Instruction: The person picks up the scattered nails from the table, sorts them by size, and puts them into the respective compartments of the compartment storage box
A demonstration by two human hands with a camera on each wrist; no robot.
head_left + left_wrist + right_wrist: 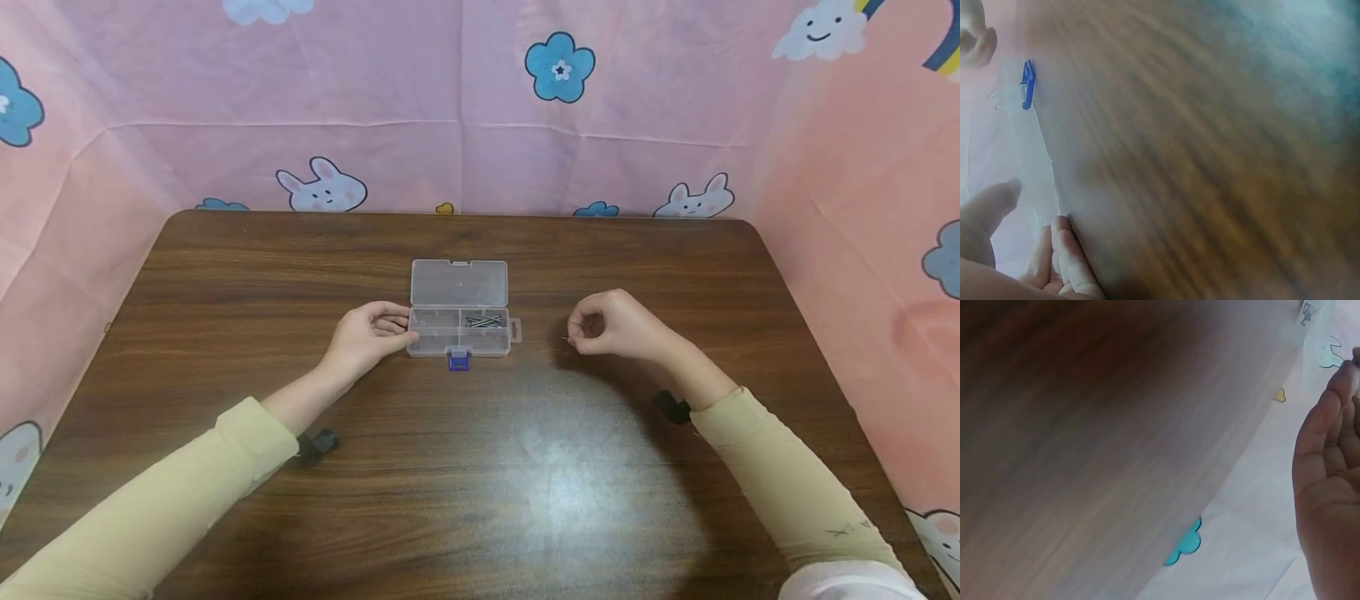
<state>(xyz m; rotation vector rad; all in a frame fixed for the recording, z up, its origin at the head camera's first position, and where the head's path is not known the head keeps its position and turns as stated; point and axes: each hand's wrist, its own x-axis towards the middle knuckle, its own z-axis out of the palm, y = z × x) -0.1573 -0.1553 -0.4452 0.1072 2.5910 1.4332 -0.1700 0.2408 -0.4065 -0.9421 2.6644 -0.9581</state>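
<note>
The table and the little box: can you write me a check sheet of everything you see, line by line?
Surface: brown wooden table, bare and shiny near the person.
Things: clear plastic box, lid open, blue latch, metal screws in one compartment.
Clutter: nothing seen.
Hands: left hand holds the box's left side; right hand pinches a thin metal piece, apart from the box.
Cables: nothing seen.
Surroundings: pink cloth with bunnies, clouds, flowers.

1. A dark brown wooden table (480,500) with rounded far corners fills the lower part of the head view.
2. A pink cloth backdrop (465,108) stands behind the table and along both sides.
3. The cloth is printed with white rabbits (321,188), blue flowers (559,67) and a smiling white cloud (820,30).
</note>
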